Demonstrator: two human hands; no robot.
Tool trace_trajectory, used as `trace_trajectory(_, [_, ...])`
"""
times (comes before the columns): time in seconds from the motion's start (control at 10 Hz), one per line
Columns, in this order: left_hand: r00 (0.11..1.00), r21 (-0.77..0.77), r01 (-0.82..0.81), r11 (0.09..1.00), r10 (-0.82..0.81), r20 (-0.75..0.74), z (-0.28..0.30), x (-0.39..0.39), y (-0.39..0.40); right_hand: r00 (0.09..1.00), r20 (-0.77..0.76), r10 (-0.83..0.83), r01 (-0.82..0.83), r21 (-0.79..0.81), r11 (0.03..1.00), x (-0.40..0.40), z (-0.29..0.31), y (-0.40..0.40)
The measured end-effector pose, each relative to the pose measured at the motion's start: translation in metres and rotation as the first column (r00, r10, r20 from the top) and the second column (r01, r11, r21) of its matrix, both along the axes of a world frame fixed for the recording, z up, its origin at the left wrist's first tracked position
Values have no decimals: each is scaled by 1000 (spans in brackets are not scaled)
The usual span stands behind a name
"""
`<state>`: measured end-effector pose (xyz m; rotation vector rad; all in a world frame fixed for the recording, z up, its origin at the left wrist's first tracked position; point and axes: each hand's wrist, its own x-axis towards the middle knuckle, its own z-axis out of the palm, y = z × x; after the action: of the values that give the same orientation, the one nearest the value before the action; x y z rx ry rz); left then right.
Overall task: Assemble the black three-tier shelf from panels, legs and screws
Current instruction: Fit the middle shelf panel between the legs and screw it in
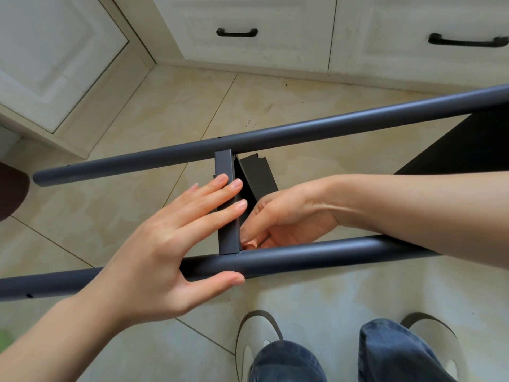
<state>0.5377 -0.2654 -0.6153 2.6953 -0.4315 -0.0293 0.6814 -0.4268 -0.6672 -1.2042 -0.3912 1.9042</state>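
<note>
Two dark round legs run across the view, held above the tiled floor (pixel 316 312). The far leg (pixel 303 128) runs out of frame at the right edge; its left end is visible. The near leg (pixel 316 256) is cut off at the left edge and passes behind the right forearm on the right. A shelf panel (pixel 227 166) stands edge-on between the two legs, its folded rim touching both. Most of the panel's face is hidden below its rim; only a notched dark portion shows to the right of the rim.

The left hand (pixel 165 244) lies flat, fingers straight and slightly spread across the panel rim, thumb against the near side of the near leg.

The right hand (pixel 281 219) reaches in from the right between the legs, fingers curled toward the panel just beside the near leg. Whether it pinches a screw cannot be told; the fingertips are partly hidden by the rim.

A second dark panel (pixel 462 144) is cut off at the right edge. White cabinets (pixel 248 37) line the far edge of the floor. Two slippers (pixel 253 334) and trouser legs show at the bottom edge.
</note>
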Motion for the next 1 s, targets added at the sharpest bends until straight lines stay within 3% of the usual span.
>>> trace_trajectory(1.0, [1000,-6,-3,1000,3,-2,0,2,2,993,116,29,-37,71,997,4,4,-1])
